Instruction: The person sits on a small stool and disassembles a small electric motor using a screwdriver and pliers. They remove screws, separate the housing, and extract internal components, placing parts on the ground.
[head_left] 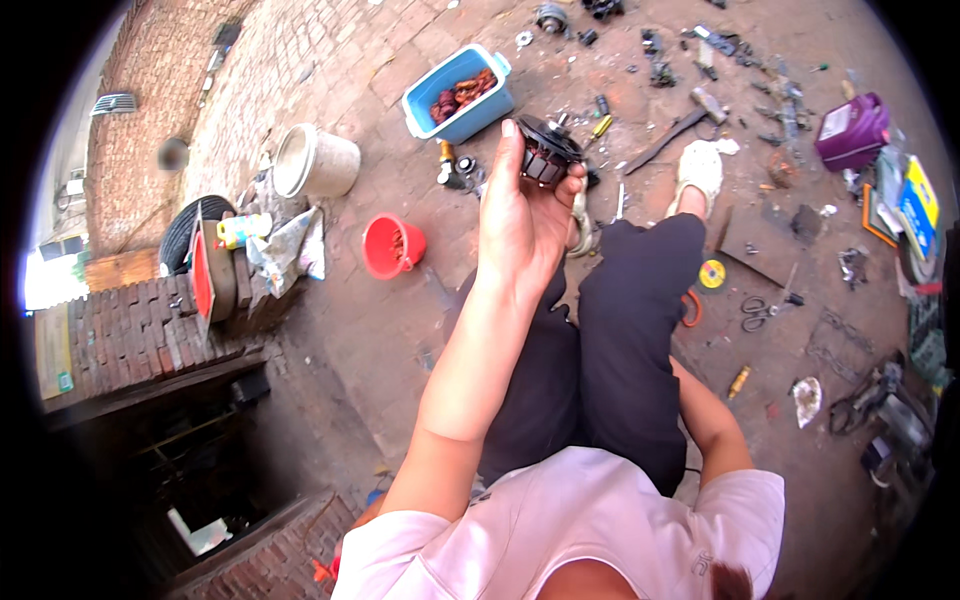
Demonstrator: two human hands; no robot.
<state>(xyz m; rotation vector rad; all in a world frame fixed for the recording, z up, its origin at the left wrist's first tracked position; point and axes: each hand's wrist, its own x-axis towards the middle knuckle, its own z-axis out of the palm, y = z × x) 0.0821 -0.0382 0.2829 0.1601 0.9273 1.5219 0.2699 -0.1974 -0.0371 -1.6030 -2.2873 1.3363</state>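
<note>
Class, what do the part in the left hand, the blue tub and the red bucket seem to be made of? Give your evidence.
Dark round part in the left hand: probably mostly metal, given its dark, shiny, segmented body; some plastic is possible.
Blue tub: likely smooth plastic, from its evenly coloured, moulded rim.
Red bucket: likely plastic, glossy and uniformly red.

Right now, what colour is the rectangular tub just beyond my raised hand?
Light blue; the rectangular tub shows best in the head view.
</note>
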